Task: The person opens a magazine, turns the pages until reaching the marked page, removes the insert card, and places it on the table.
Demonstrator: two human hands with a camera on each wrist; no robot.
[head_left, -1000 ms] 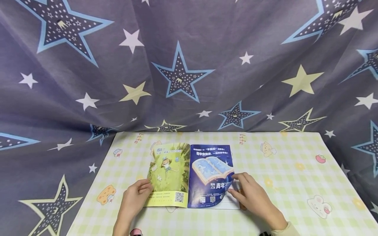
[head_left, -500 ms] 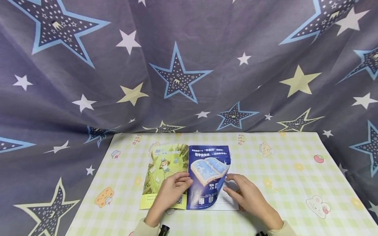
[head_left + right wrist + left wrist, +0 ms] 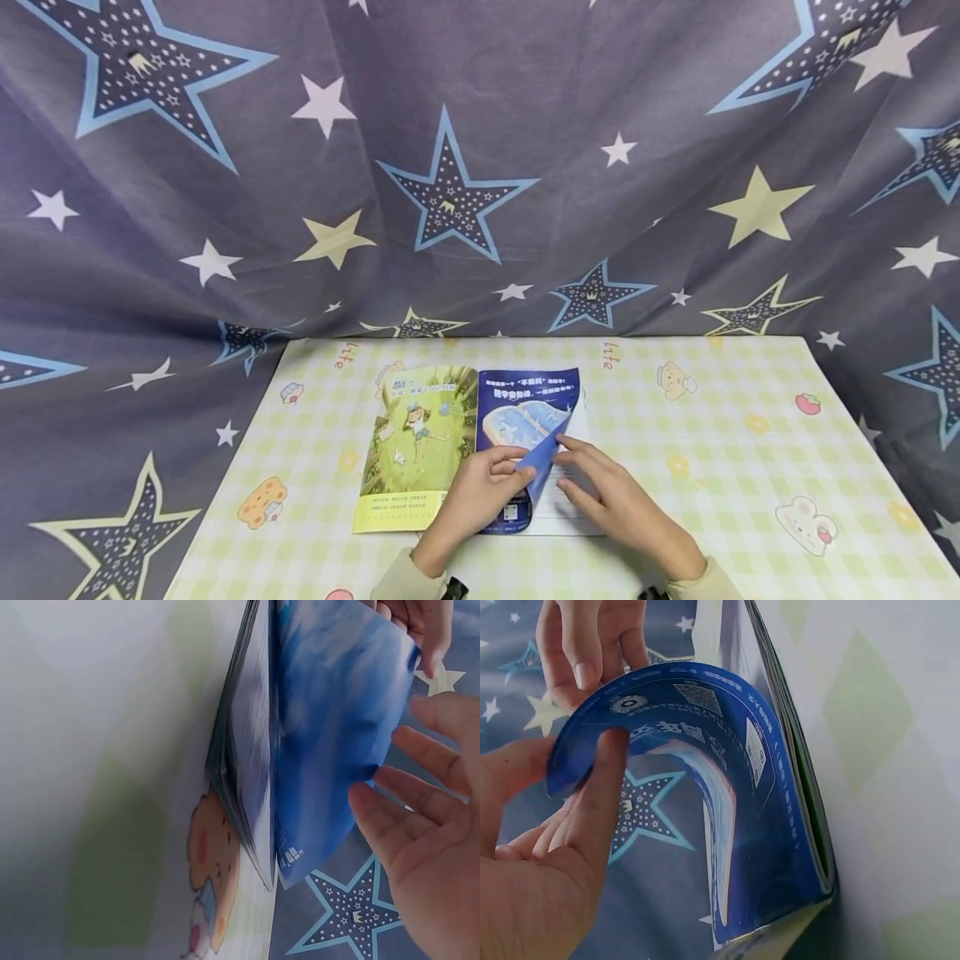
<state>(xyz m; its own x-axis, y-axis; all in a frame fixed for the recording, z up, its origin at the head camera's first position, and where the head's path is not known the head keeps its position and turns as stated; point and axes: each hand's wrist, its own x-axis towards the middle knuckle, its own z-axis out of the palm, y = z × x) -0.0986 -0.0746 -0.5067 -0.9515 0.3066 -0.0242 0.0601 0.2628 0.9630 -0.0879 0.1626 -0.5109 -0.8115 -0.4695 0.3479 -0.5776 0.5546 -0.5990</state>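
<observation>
beneath the magazine, checked tablecloth, with starry curtain behind

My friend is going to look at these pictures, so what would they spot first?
Probably the big dark cloth with yellow, white and blue-edged stars, hanging at the back. Next comes the open magazine on the checked tablecloth, with its green page on the left and a shiny blue page curling up on the right. The left hand holds that blue page, and the right hand touches it.
</observation>
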